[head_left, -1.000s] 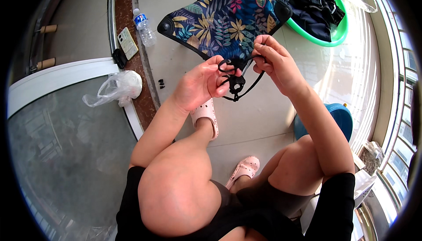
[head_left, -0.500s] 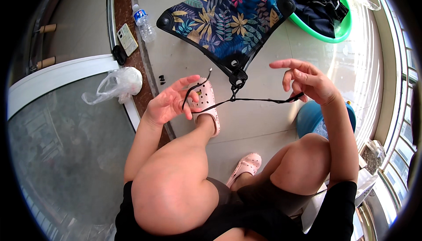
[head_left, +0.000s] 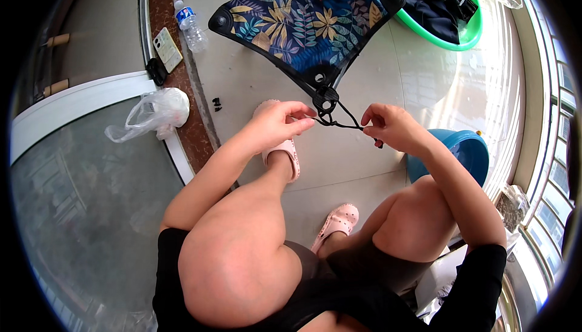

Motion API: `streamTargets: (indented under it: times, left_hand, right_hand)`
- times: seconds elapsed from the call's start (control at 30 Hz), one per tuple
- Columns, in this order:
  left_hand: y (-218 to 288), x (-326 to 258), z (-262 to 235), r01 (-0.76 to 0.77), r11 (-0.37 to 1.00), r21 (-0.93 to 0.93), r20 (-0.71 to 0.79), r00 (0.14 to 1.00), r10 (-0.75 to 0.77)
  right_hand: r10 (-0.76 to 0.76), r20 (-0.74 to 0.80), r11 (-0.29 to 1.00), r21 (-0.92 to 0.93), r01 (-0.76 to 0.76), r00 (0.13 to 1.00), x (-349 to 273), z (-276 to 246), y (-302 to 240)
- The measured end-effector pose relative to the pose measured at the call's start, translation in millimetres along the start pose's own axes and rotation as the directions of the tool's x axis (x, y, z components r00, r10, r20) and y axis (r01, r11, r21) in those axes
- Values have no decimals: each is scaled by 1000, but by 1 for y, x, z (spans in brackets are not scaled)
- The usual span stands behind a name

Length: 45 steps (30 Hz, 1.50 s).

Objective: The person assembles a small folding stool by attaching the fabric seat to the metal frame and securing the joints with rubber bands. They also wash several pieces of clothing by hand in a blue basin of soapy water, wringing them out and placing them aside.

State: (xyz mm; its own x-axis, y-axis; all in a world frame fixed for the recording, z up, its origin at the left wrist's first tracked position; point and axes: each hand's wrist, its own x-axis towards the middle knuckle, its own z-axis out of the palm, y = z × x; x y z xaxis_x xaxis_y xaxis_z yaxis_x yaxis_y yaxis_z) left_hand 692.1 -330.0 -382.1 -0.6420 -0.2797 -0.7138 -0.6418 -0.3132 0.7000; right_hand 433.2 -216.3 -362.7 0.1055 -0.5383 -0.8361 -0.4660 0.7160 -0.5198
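A black cord [head_left: 347, 126] is looped and crossed just below the near corner of a folding stool [head_left: 309, 23] with a dark blue leaf-patterned seat. My left hand [head_left: 280, 125] pinches the cord on the left of the crossing, thumb against fingers. On the other side my right hand [head_left: 394, 127] pinches it too, and a dark end with a bit of red hangs below those fingers. The cord runs up to a black ring fitting [head_left: 325, 97] at the seat's corner. Both hands are close to the fitting, with the cord between them.
A green basin [head_left: 473, 38] with dark clothes stands at the far right, and a blue bucket [head_left: 464, 153] by my right knee. On the left are a plastic bottle [head_left: 191, 27], a phone [head_left: 168, 49] and a white plastic bag [head_left: 160, 112]. Small black pieces [head_left: 217, 104] lie on the floor.
My hands have come closer together, and their spread fingers have closed on the cord. The cord, stretched out wide before, now forms a small loop and crossing near the fitting.
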Motion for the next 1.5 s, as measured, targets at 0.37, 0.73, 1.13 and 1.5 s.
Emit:
streamTargets:
  times: [0.37,0.73,1.13,1.5]
  left_hand:
    - [-20,12,18,179,740,-649,203,977,-58]
    - [-29,5,10,34,477,-878,108,986,128]
    - [-19,24,-34,-51,462,-886,141,918,371]
    - [-46,4,-37,-233,158,-960,-84,773,629]
  right_hand:
    - [-135,-125,990,32,140,983,14,23,-22]
    - [2,27,860,509,-15,1000,33,28,-19]
    - [-110,-144,525,832,180,983,63,0,-40]
    - [-180,-77,898,395,195,981,73,-20,-30]
